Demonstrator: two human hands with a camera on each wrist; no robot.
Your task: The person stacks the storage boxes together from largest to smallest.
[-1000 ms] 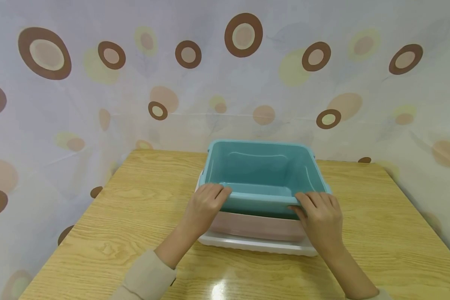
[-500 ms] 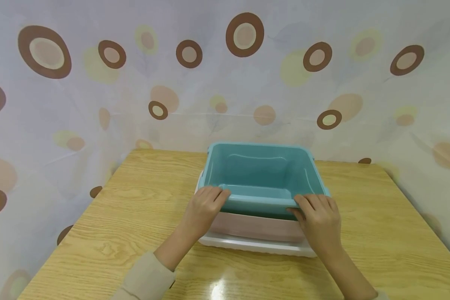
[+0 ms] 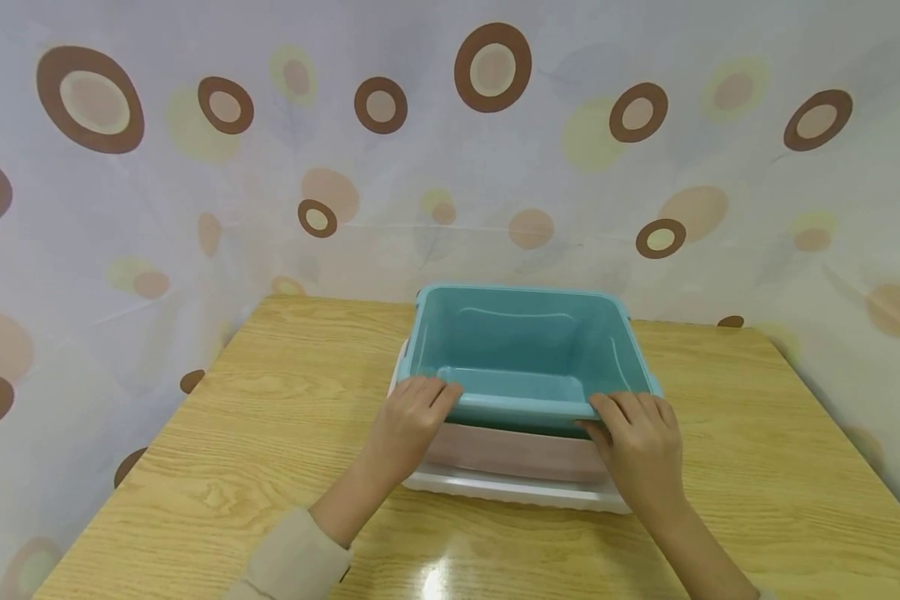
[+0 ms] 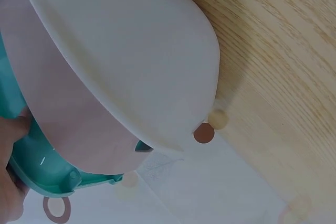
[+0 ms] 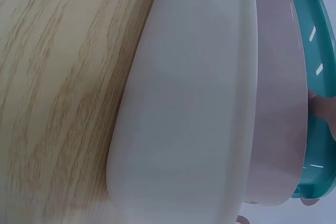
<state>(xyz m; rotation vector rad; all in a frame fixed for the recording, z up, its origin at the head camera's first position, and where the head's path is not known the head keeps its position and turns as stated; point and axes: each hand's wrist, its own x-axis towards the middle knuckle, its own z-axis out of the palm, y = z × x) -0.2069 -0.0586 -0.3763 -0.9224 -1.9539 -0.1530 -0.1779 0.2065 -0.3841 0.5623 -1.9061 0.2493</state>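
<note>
A teal plastic bin [image 3: 510, 337] sits nested in a pink bin [image 3: 517, 452], which in turn stands in a white bin [image 3: 517, 493] on the table. My left hand [image 3: 412, 417] grips the near rim of the teal bin at its left end, fingers over the edge. At the right end of that same rim, my right hand [image 3: 641, 446] holds on with the thumb beneath. Both wrist views show a thumb under the teal rim, close to the pink wall. The lower parts of the teal and pink bins are hidden inside the bins around them.
The wood-grain table [image 3: 270, 417] extends to both sides of the stack and in front of it. Behind and beside the table hangs a pale curtain [image 3: 435, 167] with brown and yellow circles, close to the far side of the bins.
The near rim of the teal bin and both hands have sunk slightly. Both hands keep their grip on the rim, and the pink and white bins stay in place.
</note>
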